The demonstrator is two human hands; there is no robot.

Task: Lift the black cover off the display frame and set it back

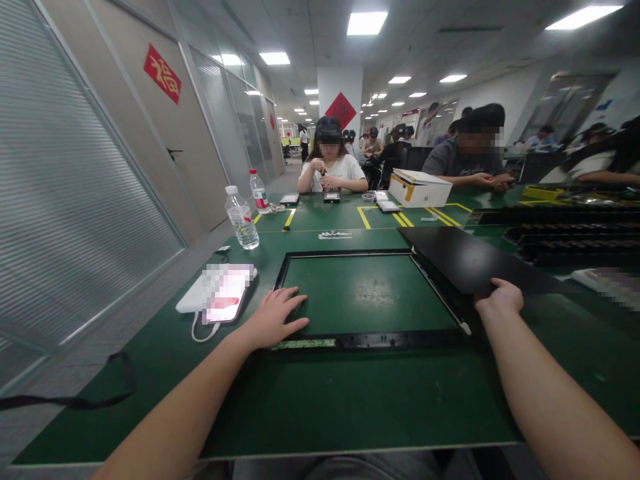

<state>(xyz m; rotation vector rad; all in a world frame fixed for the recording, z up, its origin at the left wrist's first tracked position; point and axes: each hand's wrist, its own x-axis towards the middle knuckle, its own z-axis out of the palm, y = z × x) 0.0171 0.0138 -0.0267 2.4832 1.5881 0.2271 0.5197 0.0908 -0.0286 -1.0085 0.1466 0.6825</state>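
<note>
A black rectangular frame (395, 340) lies flat on the green table (350, 407), with bare tabletop showing through its middle. Along its near side runs a green strip (306, 345) like a circuit board. My left hand (280, 316) rests on the frame's left side near the front corner, fingers spread. In my right hand (500, 300) is the near edge of a thin black panel (465, 257), the thumb on top and the other fingers hidden beneath. The panel is tilted and overlaps the frame's right side.
A phone (227, 297) with a white cable lies beside a white box-like item (193, 293) at left. Behind stand two water bottles, one clear-capped (243, 220), one red-capped (259, 193). A white box (420, 189) is farther back. Black strips (565, 241) lie at right. Two people sit opposite.
</note>
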